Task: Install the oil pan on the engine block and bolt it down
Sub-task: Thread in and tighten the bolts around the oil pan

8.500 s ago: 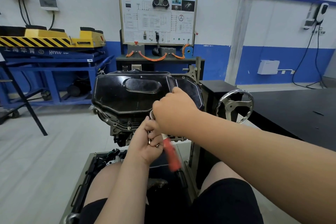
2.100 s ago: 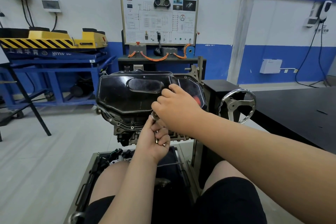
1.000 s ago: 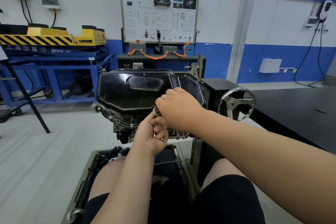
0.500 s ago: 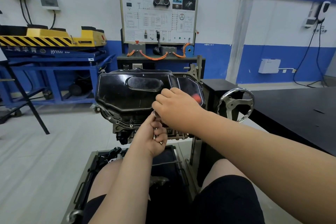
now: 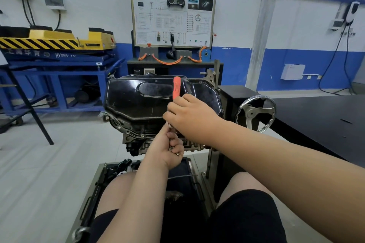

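The black oil pan point(image 5: 138, 102) sits on the engine block point(image 5: 136, 144), which is held on a stand in front of me. My right hand point(image 5: 190, 116) grips a ratchet with an orange-red handle point(image 5: 176, 88) that points up over the pan. My left hand point(image 5: 170, 147) is just below it, fingers curled round the metal extension bar point(image 5: 171, 145) at the pan's near flange. The socket and the bolt under it are hidden by my hands.
A chrome handwheel point(image 5: 255, 113) on the stand is to the right, beside a black table point(image 5: 320, 120). A tray base point(image 5: 102, 189) lies under the engine, between my knees. A blue and yellow lift cart point(image 5: 59, 51) and a training board point(image 5: 172, 14) stand by the wall.
The ratchet handle has swung from the right, behind my right hand, to upright over the pan. My left hand has stayed on the extension bar.
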A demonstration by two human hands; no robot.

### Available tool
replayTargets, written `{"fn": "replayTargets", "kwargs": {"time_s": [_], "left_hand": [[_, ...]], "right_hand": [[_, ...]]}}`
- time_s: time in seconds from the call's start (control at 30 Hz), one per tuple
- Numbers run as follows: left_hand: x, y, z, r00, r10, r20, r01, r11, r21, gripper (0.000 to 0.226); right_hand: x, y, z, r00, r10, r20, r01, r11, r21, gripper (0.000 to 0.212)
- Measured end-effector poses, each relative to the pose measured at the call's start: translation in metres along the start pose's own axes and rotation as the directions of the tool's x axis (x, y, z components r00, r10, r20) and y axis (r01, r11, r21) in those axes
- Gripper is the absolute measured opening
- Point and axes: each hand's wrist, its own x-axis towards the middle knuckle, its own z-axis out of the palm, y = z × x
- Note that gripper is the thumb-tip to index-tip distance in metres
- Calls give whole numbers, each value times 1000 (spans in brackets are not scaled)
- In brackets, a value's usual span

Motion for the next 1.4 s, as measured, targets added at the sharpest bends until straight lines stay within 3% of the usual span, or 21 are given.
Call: {"fn": "replayTargets", "kwargs": {"time_s": [0.1,0.23,0.33,0.43,0.5,0.6,0.67,0.77,0.83,0.93,1.07,1.23,1.4], "left_hand": [[-1,1,-3,996,35,88,-37,999,25,49],[-4,4,-1,994,46,102,-51,997,50,44],[-5,2,2,998,42,52,-42,999,2,43],[-3,-3,2,998,39,39,-39,999,-9,39],[-3,-5,-1,995,71,67,-70,997,-12,36],[-3,-6,-2,989,91,119,-88,996,-30,33],[-3,-4,-2,990,89,106,-85,995,-43,35],[-2,-3,-1,993,74,87,-70,996,-53,42],[-1,-4,-1,995,65,78,-61,997,-51,41],[0,-2,-4,990,78,118,-75,997,-31,40],[-2,0,-8,985,104,141,-111,993,43,30],[-5,-1,-3,994,78,82,-79,997,15,43],[-6,-1,-5,991,74,114,-74,997,-2,39]], "right_hand": [[4,-2,0,995,89,49,-89,996,0,22],[4,-4,-1,959,257,121,-263,964,39,46],[1,-4,2,992,126,29,-126,992,3,28],[0,1,1,998,62,11,-62,998,6,23],[2,2,0,994,98,39,-98,995,-8,22],[8,-2,-2,958,238,159,-242,970,3,42],[9,-6,-3,950,253,181,-263,964,36,44],[8,-5,-1,994,89,60,-90,996,12,24],[8,2,-3,998,35,50,-35,999,-1,25],[11,2,-4,991,110,82,-111,994,-1,23],[11,-8,-2,944,274,184,-287,957,48,43],[7,-3,-1,1000,14,7,-14,1000,-6,25],[7,0,-1,999,42,23,-42,999,-20,21]]}}
